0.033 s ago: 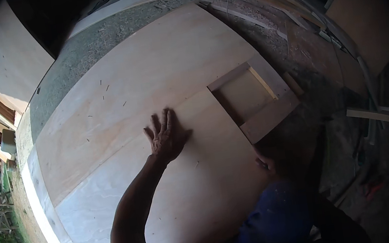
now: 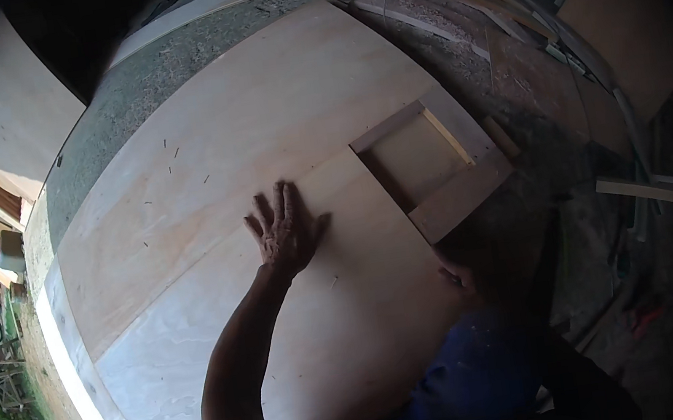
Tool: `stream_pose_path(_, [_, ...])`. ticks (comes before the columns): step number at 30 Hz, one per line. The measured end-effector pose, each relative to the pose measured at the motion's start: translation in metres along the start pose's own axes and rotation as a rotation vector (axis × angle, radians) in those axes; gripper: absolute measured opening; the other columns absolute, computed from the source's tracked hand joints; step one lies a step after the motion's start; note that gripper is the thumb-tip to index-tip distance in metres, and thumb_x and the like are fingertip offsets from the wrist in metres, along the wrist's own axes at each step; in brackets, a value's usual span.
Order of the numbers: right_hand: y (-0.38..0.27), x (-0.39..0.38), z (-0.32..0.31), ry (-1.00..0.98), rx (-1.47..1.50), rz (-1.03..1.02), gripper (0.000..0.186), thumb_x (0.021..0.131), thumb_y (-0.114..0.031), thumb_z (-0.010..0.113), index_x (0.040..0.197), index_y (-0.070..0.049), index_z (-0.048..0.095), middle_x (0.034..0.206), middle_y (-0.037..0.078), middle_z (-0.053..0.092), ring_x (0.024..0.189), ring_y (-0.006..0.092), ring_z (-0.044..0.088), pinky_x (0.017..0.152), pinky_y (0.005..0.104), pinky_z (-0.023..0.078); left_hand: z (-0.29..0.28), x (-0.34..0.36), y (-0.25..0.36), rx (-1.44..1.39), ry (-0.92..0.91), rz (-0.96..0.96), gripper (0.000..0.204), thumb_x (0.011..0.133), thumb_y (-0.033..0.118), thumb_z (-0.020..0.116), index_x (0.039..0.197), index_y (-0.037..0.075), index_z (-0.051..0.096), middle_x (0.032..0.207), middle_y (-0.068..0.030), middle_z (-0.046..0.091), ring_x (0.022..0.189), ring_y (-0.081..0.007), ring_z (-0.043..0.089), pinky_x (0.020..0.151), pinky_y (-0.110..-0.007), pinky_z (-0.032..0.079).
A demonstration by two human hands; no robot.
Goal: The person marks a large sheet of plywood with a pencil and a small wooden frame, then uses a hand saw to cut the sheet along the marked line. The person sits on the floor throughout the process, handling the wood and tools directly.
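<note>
one panel | beneath left hand, fingers spread | right hand at edge, grip unclear

On my display, the left forearm extends from the near edge, slanting far and right. I have the left hand palm-down, fingers spread toward the far side, thumb angled right. The right hand sits lower right, largely in shadow; I cannot verify its grip.
</note>
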State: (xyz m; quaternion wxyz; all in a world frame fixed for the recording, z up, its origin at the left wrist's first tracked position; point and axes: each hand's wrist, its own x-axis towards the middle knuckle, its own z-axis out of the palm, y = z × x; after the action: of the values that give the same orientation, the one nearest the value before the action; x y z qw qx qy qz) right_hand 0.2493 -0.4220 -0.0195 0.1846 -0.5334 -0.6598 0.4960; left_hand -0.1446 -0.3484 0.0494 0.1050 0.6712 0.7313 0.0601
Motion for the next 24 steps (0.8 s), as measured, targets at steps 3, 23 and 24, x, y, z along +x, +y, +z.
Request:
stream_pose_path(3, [-0.065, -0.001, -0.033, 0.291, -0.211, -0.053, 0.046, 0.102, -0.018, 0.059, 0.146, -0.009, 0.053, 0.086, 0.0, 0.059, 0.081, 0.0117, 0.058, 0.075, 0.0266, 0.048, 0.011, 0.005, 0.011, 0.014, 0.068, -0.07, 0.092, 0.094, 0.064, 0.054, 0.159, 0.007, 0.023, 0.166, -0.0162, 0.02, 0.151, -0.0524, 0.008, 0.115, -0.073, 0.007])
stream_pose_path(23, [-0.129, -0.024, -0.01, 0.494, 0.607, 0.074, 0.049, 0.105, -0.042, 0.048, 0.128, 0.001, 0.058, 0.077, 0.004, 0.056, 0.075, 0.018, 0.062, 0.078, 0.0318, 0.05, 0.015, 0.006, 0.006, 0.03, 0.03, -0.078, 0.098, 0.092, 0.075, 0.042, 0.16, 0.007, 0.022, 0.168, -0.013, 0.019, 0.153, -0.0469, 0.008, 0.118, -0.066, 0.004])
stream_pose_path(24, [-0.132, -0.026, -0.014, 0.431, 0.634, 0.147, 0.05, 0.105, -0.042, 0.048, 0.129, 0.001, 0.057, 0.077, 0.004, 0.055, 0.074, 0.0166, 0.061, 0.076, 0.031, 0.049, 0.015, 0.006, 0.007, 0.042, 0.035, -0.08, 0.098, 0.092, 0.075, 0.042, 0.16, 0.007, 0.022, 0.168, -0.0129, 0.019, 0.153, -0.0468, 0.008, 0.118, -0.066, 0.004])
